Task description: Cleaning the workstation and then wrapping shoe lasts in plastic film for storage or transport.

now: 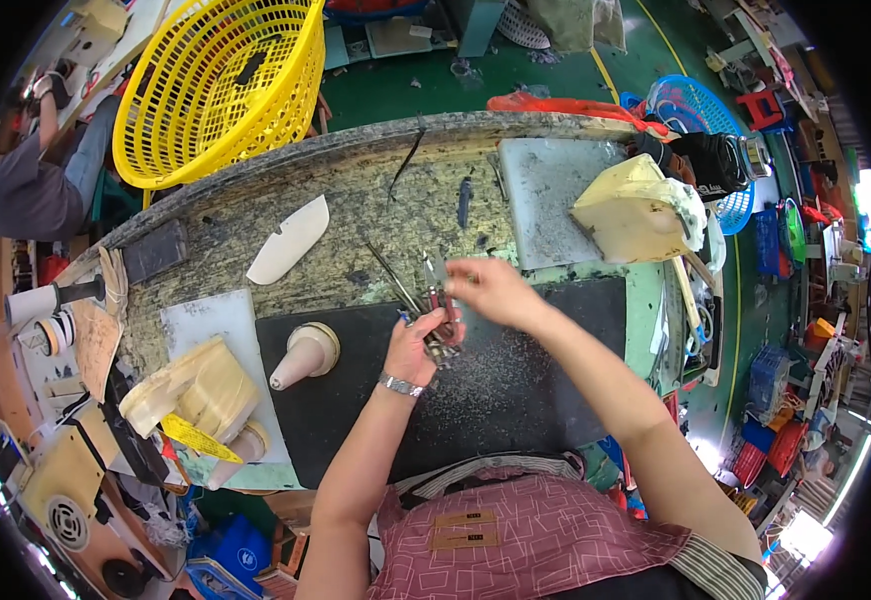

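Note:
My left hand [416,348], a metal-band watch on its wrist, is closed round a bundle of hand tools [443,303] over the black mat [386,425]. Thin metal shafts and a tool with dark red handles stick out above its fingers. Just right of the tool tips, my right hand [501,293] has its fingertips pinched together; what they grip, if anything, is too small to make out. Left of my hands, a pale cone-shaped piece with a round base [308,355] lies on the mat. Light specks are scattered over the mat below my hands.
Beyond the mat lie a white curved plate [291,240] and a dark strip [465,203]. A yellowish block [646,210] rests by a grey-white board [556,200] at right; cream moulds [196,390] sit left. A yellow basket [221,90] stands past the bench's raised edge. Another person [36,190] sits far left.

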The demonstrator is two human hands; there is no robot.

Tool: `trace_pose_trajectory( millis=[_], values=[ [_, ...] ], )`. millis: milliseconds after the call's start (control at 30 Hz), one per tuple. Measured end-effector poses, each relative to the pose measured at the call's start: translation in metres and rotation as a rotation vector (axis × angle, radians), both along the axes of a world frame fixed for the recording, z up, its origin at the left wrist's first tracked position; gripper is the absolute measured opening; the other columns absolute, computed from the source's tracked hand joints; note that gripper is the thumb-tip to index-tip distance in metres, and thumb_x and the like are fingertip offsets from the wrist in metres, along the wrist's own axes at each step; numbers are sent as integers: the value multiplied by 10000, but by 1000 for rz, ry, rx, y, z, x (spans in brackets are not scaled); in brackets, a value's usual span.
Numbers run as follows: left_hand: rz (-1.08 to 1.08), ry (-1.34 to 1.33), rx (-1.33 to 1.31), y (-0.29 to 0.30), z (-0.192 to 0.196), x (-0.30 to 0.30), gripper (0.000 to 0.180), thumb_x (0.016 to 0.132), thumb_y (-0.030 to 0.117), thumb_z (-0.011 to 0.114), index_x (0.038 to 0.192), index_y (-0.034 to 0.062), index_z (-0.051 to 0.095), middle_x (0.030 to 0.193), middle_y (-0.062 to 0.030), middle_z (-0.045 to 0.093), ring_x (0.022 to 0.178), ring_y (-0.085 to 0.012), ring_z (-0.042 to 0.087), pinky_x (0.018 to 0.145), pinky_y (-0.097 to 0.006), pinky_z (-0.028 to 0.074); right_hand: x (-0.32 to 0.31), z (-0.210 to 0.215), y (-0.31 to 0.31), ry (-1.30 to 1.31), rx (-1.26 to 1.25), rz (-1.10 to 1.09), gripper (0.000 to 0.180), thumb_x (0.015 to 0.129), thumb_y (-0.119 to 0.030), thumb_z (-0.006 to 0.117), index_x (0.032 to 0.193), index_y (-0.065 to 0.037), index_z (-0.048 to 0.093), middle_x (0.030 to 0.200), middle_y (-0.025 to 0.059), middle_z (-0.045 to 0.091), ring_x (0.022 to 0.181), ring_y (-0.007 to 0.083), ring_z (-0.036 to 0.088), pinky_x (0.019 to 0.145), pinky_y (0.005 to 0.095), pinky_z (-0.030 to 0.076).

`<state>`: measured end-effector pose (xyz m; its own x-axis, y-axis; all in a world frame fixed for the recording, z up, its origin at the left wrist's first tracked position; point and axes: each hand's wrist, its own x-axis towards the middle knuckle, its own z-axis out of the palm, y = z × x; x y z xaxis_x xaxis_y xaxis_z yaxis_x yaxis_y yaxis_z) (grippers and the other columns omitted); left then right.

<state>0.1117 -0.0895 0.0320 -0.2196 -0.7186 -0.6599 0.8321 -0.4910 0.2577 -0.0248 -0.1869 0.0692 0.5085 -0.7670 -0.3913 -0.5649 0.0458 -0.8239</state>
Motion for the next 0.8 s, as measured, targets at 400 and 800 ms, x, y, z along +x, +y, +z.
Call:
trace_pose_trajectory(
  millis=[400, 800],
  values=[
    [241, -140, -21, 25, 9, 38, 155, 823, 124, 545, 938, 19, 542, 839, -66, 588, 704, -179, 570, 632, -294, 477, 97, -35, -14, 234, -454, 246, 311, 686, -94, 594, 925, 23, 432, 764, 160, 596, 716, 285, 607, 607, 387, 484],
    [159, -86, 8, 7, 14, 11, 223, 790, 56, 586, 1002, 66, 517, 775, -47, 580, 678, -165, 578, 555, -283, 479, -10, -29, -109, 965, -779, 98, 99, 691, -83, 560, 743, -75, 643, 771, 91, 622, 682, 228, 627, 560, 327, 498]
  ],
)
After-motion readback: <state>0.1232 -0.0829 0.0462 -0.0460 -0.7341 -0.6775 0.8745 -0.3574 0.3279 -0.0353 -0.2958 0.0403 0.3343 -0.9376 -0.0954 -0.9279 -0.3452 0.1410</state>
